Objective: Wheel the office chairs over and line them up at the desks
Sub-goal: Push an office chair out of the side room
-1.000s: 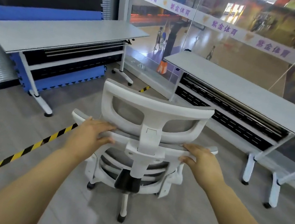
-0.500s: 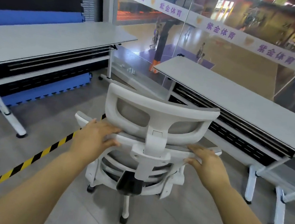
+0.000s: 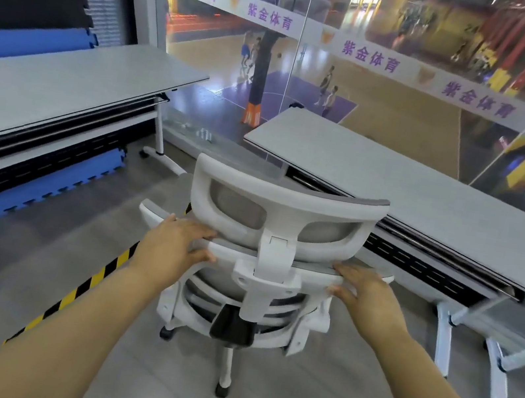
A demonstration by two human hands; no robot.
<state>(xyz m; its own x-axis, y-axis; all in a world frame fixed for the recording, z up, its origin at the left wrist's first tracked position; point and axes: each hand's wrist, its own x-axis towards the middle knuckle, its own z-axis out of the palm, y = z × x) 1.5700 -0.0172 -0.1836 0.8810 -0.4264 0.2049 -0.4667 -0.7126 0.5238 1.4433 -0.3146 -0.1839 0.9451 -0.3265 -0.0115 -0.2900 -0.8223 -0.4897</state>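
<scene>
**Both hands on the chair back, steering toward the desk ahead**

The left hand (image 3: 173, 246) and the right hand (image 3: 366, 294) each grip the top edge of the backrest of the white office chair (image 3: 263, 268). On each hand the fingers lie over the top of the rim and the thumb presses against the rear face below it, so both hands are closed around the chair. I judge that they hold so wide apart, one on each side of the headrest post, because this gives good control when the chair must turn on its castors.

The chair stands directly in front of the hands, on the grey floor. Its back faces the person and its seat points away, toward the gap between the two desks. The backrest rim runs across, from one hand to the other; this is the long axis of the part that is held. The headrest rises above and just beyond the hands.

Beyond the right hand, the right desk (image 3: 426, 205) is near; the headrest overlaps its front edge in the view, but I cannot tell if they touch. Far beyond the left hand stands the left desk (image 3: 64, 86), well apart from the chair. A yellow-black floor tape (image 3: 90, 284) passes under the left forearm.

The chair seems not yet lined up at any desk.
</scene>
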